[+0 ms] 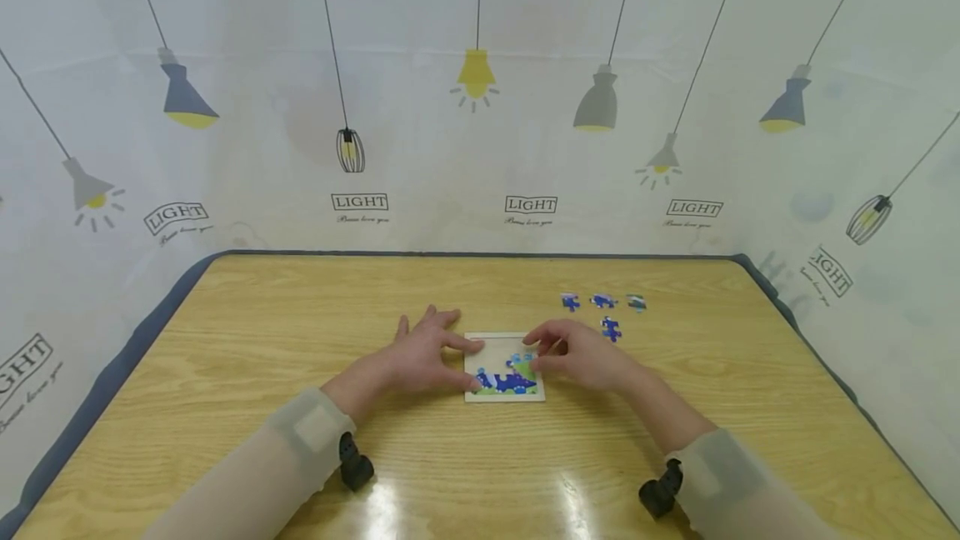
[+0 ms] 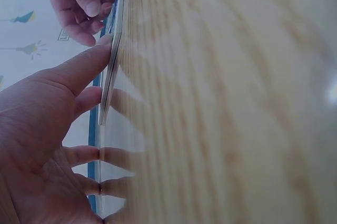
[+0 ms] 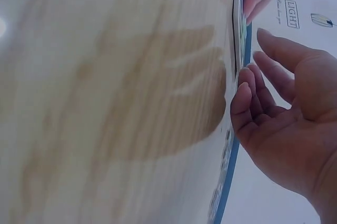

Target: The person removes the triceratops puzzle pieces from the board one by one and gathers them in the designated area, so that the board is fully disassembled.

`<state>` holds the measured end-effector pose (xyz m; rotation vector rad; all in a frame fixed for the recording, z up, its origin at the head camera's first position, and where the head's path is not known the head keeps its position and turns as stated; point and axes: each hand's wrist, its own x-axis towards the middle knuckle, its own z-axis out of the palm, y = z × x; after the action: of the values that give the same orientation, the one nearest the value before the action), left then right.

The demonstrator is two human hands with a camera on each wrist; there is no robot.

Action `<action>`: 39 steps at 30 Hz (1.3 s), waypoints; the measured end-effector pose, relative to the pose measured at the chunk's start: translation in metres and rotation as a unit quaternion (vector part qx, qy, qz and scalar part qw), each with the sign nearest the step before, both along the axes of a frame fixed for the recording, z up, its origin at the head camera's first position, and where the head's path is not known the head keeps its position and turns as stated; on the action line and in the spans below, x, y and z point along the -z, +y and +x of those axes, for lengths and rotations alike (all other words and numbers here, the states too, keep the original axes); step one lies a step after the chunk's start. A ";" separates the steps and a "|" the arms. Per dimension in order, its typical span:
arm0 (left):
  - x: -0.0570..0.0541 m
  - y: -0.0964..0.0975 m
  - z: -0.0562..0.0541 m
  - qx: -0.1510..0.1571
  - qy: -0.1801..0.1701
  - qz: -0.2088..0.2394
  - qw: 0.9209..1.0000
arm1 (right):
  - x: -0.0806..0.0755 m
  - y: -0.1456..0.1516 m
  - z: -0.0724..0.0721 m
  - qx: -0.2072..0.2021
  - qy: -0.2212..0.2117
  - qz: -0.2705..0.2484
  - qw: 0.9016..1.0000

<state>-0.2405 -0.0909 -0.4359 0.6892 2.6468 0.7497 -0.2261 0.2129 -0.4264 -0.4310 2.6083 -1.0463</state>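
A small square jigsaw board (image 1: 495,350) with a pale frame lies on the table, its lower and right parts filled with blue and green jigsaw pieces (image 1: 504,382). My left hand (image 1: 423,357) is spread at its left side, thumb and index finger resting on the frame. My right hand (image 1: 581,354) hovers over the board's right edge. Its thumb and index finger stand apart in the right wrist view, the other fingers bent, and no piece shows between them. Whether a right fingertip touches the green piece below is hard to tell.
Several loose jigsaw pieces (image 1: 611,328) lie on the wooden table (image 1: 300,298), beyond the right hand. A pale curtain (image 1: 420,123) printed with lamps stands behind the table's dark-edged far side. A small black camera is strapped at each wrist.
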 end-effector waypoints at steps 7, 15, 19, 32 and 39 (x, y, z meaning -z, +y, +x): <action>0.000 0.000 -0.001 0.003 0.001 0.000 1.000 | 0.003 -0.010 0.000 -0.012 0.003 0.031 0.999; -0.002 -0.001 0.000 0.006 0.001 -0.003 1.000 | 0.002 -0.014 0.001 0.005 0.004 0.046 0.999; -0.002 0.000 0.000 0.006 -0.002 0.000 1.000 | 0.003 -0.014 0.001 0.008 0.005 0.046 0.999; -0.001 0.000 0.000 0.003 0.000 0.002 1.000 | 0.000 -0.015 0.005 0.023 -0.006 0.015 1.000; -0.002 0.000 0.002 0.001 -0.004 -0.003 1.000 | -0.001 -0.007 0.009 0.019 0.019 -0.020 0.999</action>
<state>-0.2389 -0.0909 -0.4340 0.6872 2.6393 0.7423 -0.2170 0.2055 -0.4249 -0.4159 2.6429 -1.1139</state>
